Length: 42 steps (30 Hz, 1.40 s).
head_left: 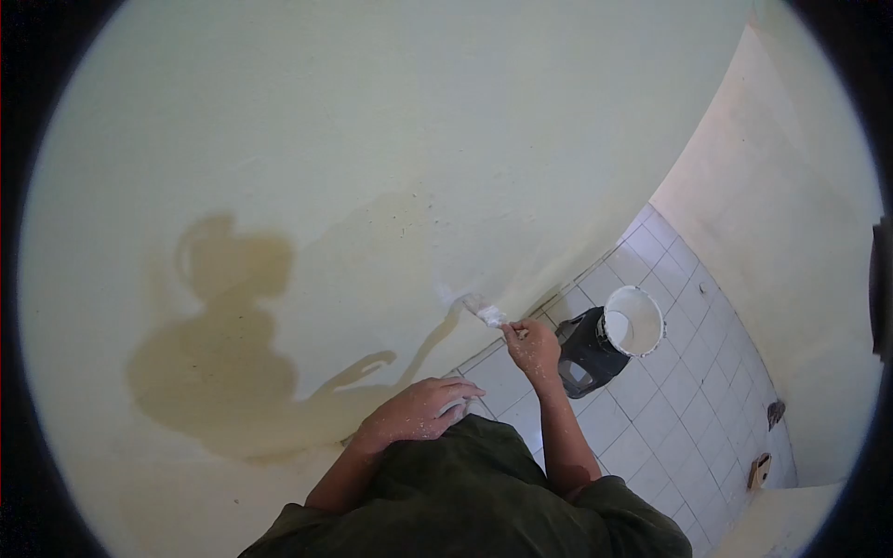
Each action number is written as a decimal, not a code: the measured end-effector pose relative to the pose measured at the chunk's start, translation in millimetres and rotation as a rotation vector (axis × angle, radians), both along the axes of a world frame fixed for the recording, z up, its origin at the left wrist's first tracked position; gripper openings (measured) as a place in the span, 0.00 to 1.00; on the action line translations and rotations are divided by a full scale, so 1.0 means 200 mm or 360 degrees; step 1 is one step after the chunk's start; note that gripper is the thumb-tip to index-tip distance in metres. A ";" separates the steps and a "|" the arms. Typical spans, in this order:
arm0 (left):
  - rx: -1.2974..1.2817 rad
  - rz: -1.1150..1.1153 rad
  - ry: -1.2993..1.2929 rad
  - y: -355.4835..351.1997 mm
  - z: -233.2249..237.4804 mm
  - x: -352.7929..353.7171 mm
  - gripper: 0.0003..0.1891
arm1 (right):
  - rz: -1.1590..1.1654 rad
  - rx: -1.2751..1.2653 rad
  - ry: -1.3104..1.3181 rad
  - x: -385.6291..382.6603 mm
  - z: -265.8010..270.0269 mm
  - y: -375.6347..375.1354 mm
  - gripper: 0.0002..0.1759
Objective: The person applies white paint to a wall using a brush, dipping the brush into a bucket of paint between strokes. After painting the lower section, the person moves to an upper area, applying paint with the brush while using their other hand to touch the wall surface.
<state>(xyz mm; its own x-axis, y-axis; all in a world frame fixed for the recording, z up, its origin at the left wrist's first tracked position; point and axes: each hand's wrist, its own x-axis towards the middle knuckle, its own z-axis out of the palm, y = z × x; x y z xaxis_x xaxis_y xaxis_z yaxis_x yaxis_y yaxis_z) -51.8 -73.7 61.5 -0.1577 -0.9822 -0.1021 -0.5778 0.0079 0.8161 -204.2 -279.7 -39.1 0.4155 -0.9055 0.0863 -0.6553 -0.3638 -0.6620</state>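
My right hand is closed around a small paintbrush coated in white. Its far end meets the pale green wall low down, by a whitish smear and a few small bumps. White specks dot both of my hands. My left hand holds nothing; its fingers stretch out to the right, just above the dark green cloth over my body. To the right of my right hand, a white bucket with a smeared rim and white material inside stands on a dark stool.
White floor tiles run along the wall's base. At the right lie a brownish block and a small dark object by a second wall. My shadow falls across the wall at the left.
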 end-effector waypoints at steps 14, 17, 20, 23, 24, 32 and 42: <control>-0.0109 0.0289 -0.0018 0.15 0.00 0.02 0.26 | 0.0062 -0.0396 -0.1411 0.22 0.89 0.00 0.10; -0.0103 0.0334 -0.0022 0.18 -0.02 0.02 0.26 | 0.0093 -0.0187 -0.1144 0.27 0.71 0.00 0.11; -0.0085 0.0359 -0.0036 0.21 -0.07 0.04 0.25 | 0.0048 -0.0161 -0.1016 0.27 0.44 0.04 0.13; -0.0098 0.0348 -0.0050 0.21 -0.08 0.04 0.24 | -0.0003 -0.0138 -0.0672 0.20 0.20 0.08 0.14; -0.0105 0.0339 -0.0053 0.20 -0.08 0.03 0.24 | -0.0024 -0.0145 -0.0523 0.18 0.13 0.09 0.14; -0.0050 0.0208 0.0019 0.10 -0.03 0.00 0.25 | -0.0011 -0.0107 -0.0105 0.03 -0.08 0.10 0.17; -0.0053 0.0074 0.0012 0.06 -0.03 -0.01 0.25 | 0.0009 -0.0055 -0.1030 0.13 0.88 0.13 0.13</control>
<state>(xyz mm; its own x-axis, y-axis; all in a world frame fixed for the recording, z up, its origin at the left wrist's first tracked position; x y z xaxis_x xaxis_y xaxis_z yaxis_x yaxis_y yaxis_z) -54.3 -61.8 56.3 -0.1122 -0.9914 -0.0681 -0.5721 0.0084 0.8201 -177.7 -254.0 136.6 0.2747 -0.8955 0.3501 -0.1256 -0.3944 -0.9103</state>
